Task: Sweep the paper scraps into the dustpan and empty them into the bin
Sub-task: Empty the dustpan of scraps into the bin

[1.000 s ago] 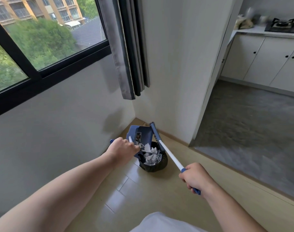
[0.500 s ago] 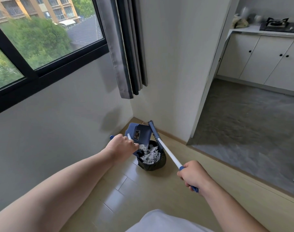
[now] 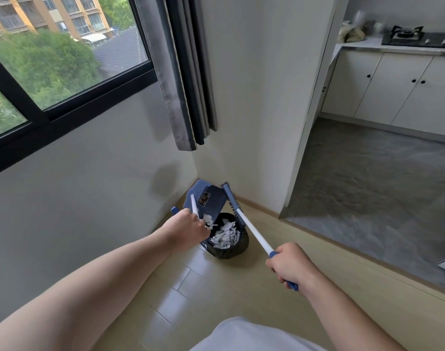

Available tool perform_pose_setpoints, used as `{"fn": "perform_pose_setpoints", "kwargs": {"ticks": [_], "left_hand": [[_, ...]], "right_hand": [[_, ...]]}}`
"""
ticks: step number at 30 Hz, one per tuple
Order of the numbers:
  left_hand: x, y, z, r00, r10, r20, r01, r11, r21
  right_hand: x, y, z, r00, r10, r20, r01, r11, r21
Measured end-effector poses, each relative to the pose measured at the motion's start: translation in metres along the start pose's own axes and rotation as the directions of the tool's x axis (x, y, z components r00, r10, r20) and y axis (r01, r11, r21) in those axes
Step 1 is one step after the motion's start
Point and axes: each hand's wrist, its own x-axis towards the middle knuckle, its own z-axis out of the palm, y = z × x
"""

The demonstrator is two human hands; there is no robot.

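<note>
Soft window [image 3: 64, 59] daylight, wide-angle distortion.

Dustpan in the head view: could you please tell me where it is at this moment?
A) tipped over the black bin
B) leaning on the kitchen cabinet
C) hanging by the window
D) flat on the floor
A: the left hand holds the dustpan tilted above the bin, where paper scraps lie; the right hand grips the broom.

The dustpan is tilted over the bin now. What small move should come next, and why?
Probably tip the dustpan a little steeper with the left hand. Most scraps lie in the bin, but a white scrap sits at the dustpan's lower edge, above the bin. The right hand holds the broom beside it.
</note>
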Motion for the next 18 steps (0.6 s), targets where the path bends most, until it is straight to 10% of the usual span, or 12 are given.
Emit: {"fn": "perform_pose_setpoints", "kwargs": {"ticks": [18], "left_hand": [[0.01, 0.015, -0.004, 0.996, 0.074, 0.055, -0.077, 0.996, 0.043]], "right_hand": [[0.006, 0.01, -0.004, 1.0, 0.018, -0.012, -0.018, 1.0, 0.018]]}}
